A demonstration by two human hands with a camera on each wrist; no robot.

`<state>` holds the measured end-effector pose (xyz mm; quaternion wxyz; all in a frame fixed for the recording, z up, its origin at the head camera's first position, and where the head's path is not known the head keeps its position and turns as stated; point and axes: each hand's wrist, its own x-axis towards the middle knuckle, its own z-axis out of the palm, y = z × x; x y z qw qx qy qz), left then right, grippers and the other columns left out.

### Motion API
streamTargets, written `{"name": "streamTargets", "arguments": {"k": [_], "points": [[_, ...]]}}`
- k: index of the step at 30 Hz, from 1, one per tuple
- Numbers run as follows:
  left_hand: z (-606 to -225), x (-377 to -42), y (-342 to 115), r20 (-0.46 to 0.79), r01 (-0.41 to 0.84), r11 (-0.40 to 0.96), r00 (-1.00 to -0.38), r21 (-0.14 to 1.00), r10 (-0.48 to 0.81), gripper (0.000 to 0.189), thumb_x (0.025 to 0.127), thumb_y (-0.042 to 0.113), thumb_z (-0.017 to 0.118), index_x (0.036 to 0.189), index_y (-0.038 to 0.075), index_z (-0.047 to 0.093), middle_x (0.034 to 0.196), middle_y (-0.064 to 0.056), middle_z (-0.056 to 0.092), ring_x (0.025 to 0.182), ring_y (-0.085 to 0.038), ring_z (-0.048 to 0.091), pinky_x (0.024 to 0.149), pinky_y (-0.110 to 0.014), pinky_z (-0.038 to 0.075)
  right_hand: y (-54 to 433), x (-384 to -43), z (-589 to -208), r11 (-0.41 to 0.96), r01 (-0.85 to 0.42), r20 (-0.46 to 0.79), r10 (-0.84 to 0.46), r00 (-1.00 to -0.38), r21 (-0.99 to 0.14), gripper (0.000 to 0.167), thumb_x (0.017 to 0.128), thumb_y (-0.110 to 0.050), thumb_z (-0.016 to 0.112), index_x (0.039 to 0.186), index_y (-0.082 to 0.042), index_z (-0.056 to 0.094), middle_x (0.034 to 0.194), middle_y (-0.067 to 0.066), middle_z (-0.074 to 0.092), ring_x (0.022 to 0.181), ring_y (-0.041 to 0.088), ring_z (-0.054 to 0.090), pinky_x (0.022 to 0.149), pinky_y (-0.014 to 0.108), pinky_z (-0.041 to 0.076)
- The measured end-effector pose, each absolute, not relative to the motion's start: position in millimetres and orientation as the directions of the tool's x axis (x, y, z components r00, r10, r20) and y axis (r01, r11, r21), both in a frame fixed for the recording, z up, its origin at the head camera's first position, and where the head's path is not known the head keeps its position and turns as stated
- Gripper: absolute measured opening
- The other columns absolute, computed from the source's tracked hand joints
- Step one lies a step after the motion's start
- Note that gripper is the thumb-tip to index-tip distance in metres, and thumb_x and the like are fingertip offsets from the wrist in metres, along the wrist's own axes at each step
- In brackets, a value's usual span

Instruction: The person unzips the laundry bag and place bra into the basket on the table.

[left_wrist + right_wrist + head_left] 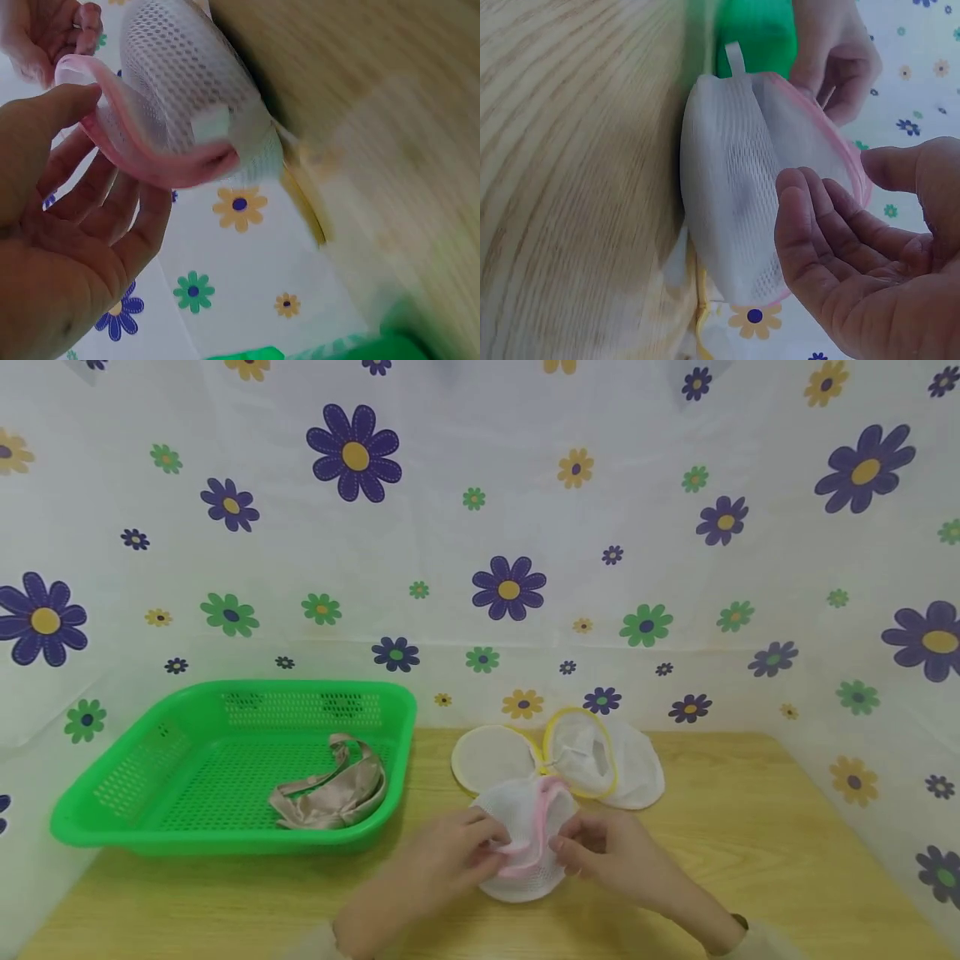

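Observation:
A white mesh laundry bag (522, 881) with a pink zipper trim (180, 166) sits low in the middle, its mouth spread apart. My left hand (457, 853) pinches the pink trim at the bag's left side, thumb on one face and fingers behind. At the other side of the mouth is my right hand (618, 856), its fingers loosely bent. In the right wrist view a gap separates its thumb from its fingers (799, 217), and the thumb tip comes right at the pink trim. The bag's white mesh side (735, 187) faces that hand.
To the left stands a green plastic basket (247, 838) holding a beige satin bra (341, 797). Behind the bag lie white laundry bags, one round with yellow edging (491, 758), another yellow-rimmed (581, 752). A flower-print sheet (420, 543) rises behind the wooden table (735, 860).

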<state>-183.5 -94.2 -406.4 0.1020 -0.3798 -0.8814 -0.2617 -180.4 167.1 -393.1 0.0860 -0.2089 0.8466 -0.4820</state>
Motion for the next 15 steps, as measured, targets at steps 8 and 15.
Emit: {"name": "streamTargets", "arguments": {"k": [8, 15], "points": [[-405, -168, -78, 0.248, 0.541, 0.445, -0.789, 0.713, 0.562, 0.004, 0.101, 0.017, 0.064, 0.098, 0.014, 0.065, 0.097, 0.004, 0.067, 0.089, 0.002, 0.066, 0.077, -0.016, 0.056, 160, -174, -394, 0.503, -0.337, 0.107, -0.432, -0.896, -0.796, 0.015, 0.097, -0.025, 0.069, 0.091, -0.012, 0.072, 0.08, -0.001, 0.072, 0.067, 0.003, 0.063, 0.06, 0.022, 0.053], [-409, -166, -81, 0.221, 0.463, 0.414, -0.831, 0.784, 0.511, 0.004, 0.103, 0.019, 0.06, 0.102, 0.017, 0.064, 0.103, 0.004, 0.069, 0.095, -0.001, 0.068, 0.082, -0.02, 0.057, 165, -176, -395, 0.528, -0.322, 0.128, -0.371, -0.92, -0.786, 0.011, 0.095, -0.018, 0.069, 0.087, -0.011, 0.07, 0.072, -0.005, 0.067, 0.061, 0.002, 0.06, 0.053, 0.021, 0.049]]}}
